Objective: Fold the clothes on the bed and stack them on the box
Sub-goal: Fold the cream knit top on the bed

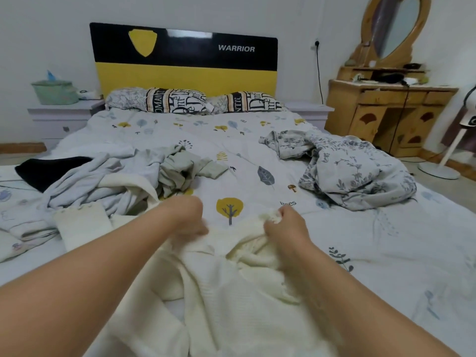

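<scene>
A cream knit garment lies crumpled on the bed right in front of me. My left hand grips its upper edge on the left, fingers curled into the fabric. My right hand pinches a bunch of the same knit at the top right. A pile of pale grey and green clothes with a black piece lies to the left. A blue floral garment is heaped on the right. No box is in view.
Two patterned pillows lean against the yellow and black headboard. White nightstands flank the bed. A wooden dresser with a mirror and a white standing fan stand at the right.
</scene>
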`<state>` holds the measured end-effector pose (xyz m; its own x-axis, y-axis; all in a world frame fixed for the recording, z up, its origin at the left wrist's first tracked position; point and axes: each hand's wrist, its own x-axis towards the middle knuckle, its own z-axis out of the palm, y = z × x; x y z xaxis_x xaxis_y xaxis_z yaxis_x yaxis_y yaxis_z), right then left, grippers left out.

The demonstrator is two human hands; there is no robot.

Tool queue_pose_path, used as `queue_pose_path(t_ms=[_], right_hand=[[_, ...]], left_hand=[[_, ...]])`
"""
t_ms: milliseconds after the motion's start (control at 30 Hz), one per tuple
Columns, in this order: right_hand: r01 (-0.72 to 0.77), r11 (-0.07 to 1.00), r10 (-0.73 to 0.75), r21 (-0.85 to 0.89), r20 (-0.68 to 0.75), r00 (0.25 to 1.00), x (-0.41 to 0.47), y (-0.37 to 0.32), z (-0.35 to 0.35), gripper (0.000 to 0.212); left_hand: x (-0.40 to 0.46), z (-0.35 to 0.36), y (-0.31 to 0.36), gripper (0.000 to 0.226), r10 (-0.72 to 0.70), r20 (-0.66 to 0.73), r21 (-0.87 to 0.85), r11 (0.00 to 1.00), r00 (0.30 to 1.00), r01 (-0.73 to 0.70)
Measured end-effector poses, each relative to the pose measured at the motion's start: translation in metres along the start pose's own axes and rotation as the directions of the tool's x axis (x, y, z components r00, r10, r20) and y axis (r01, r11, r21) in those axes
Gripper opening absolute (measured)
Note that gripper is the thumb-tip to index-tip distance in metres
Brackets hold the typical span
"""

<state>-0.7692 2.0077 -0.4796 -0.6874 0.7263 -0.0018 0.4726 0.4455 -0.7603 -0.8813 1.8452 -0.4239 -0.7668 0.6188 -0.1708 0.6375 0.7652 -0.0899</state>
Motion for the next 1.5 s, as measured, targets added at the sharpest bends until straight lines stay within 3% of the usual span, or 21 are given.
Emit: queue_pose_path(t_ms=[67,167,200,300,367,433,467,567,700,833,933,1000,1033,1133,1200,1300,1400,1500], right_hand=[[0.046,0.995,-0.034,0.083,-0.141,0.989,0.006,-0.005,-0.024,0.012],[0.119,0.981,-0.062,0.152,-0.336,0.940,0.017,-0.010,-0.061,0.014],[0.135,0.976,-0.057,0.171,-0.399,0.915,0.022,-0.011,-0.070,0.014],[0.096,0.982,-0.005,0.160,-0.494,0.870,0.030,-0.001,-0.086,0.017],[-0.114,0.993,0.121,0.041,-0.373,0.920,0.033,0.012,-0.086,0.036],[-0.333,0.912,0.282,-0.242,-0.223,0.933,0.034,0.024,-0.078,0.056],[-0.358,0.868,0.300,-0.345,-0.213,0.930,0.031,0.026,-0.073,0.058],[-0.196,0.884,0.119,-0.425,-0.200,0.973,0.015,0.022,-0.051,0.054],[0.176,0.871,-0.154,-0.459,0.085,0.984,-0.020,0.015,-0.005,0.061],[0.281,0.781,-0.093,-0.557,0.341,0.935,-0.036,0.039,0.020,0.073],[0.325,0.732,-0.084,-0.599,0.395,0.915,-0.039,0.059,0.019,0.120],[0.310,0.731,-0.069,-0.608,0.386,0.920,-0.040,0.060,0.017,0.134],[0.291,0.749,-0.052,-0.596,0.385,0.921,-0.041,0.056,0.015,0.128],[0.279,0.805,-0.080,-0.523,0.371,0.925,-0.056,0.037,0.005,0.071],[0.327,0.838,-0.169,-0.437,0.362,0.917,-0.075,0.027,-0.008,0.060],[0.441,0.827,-0.234,-0.347,0.501,0.833,-0.114,0.011,-0.025,0.064],[0.519,0.766,-0.166,-0.380,0.663,0.730,-0.148,0.007,-0.031,0.098],[0.533,0.742,-0.163,-0.407,0.662,0.732,-0.162,0.015,-0.032,0.091]], left_hand=[[0.004,-0.007,0.010,0.042,-0.045,-0.265,-0.184,0.983,0.963,-0.005],[0.007,-0.011,0.037,0.032,-0.090,-0.540,-0.359,0.924,0.837,-0.132],[0.007,-0.009,0.045,0.027,-0.079,-0.571,-0.403,0.894,0.817,-0.195],[0.009,0.002,0.061,0.034,0.038,-0.478,-0.465,0.837,0.878,-0.290],[0.012,0.013,0.058,0.031,0.071,-0.463,-0.374,0.888,0.883,-0.267],[0.016,0.022,0.047,0.027,0.021,-0.480,-0.313,0.930,0.877,-0.194],[0.019,0.026,0.040,0.027,-0.022,-0.457,-0.309,0.942,0.889,-0.135],[0.023,0.039,0.017,0.034,-0.118,-0.286,-0.247,0.968,0.951,0.046],[0.014,0.063,-0.014,0.055,-0.117,-0.153,-0.140,0.986,0.981,0.095],[-0.010,0.104,-0.036,0.064,-0.015,0.030,-0.135,0.991,0.999,0.019],[-0.021,0.123,-0.041,0.064,-0.018,0.038,-0.161,0.987,0.999,0.024],[-0.025,0.123,-0.042,0.063,-0.017,0.026,-0.191,0.981,1.000,0.022],[-0.028,0.119,-0.044,0.062,-0.023,0.024,-0.202,0.979,0.999,0.027],[-0.043,0.104,-0.056,0.055,-0.061,-0.030,-0.223,0.973,0.998,0.053],[-0.061,0.097,-0.070,0.046,-0.063,-0.097,-0.205,0.978,0.993,0.042],[-0.094,0.095,-0.096,0.028,0.019,-0.098,-0.206,0.978,0.995,-0.039],[-0.115,0.100,-0.118,0.042,0.100,0.001,-0.126,0.987,0.995,-0.099],[-0.120,0.109,-0.120,0.052,0.193,-0.170,0.017,0.981,0.966,-0.193]])
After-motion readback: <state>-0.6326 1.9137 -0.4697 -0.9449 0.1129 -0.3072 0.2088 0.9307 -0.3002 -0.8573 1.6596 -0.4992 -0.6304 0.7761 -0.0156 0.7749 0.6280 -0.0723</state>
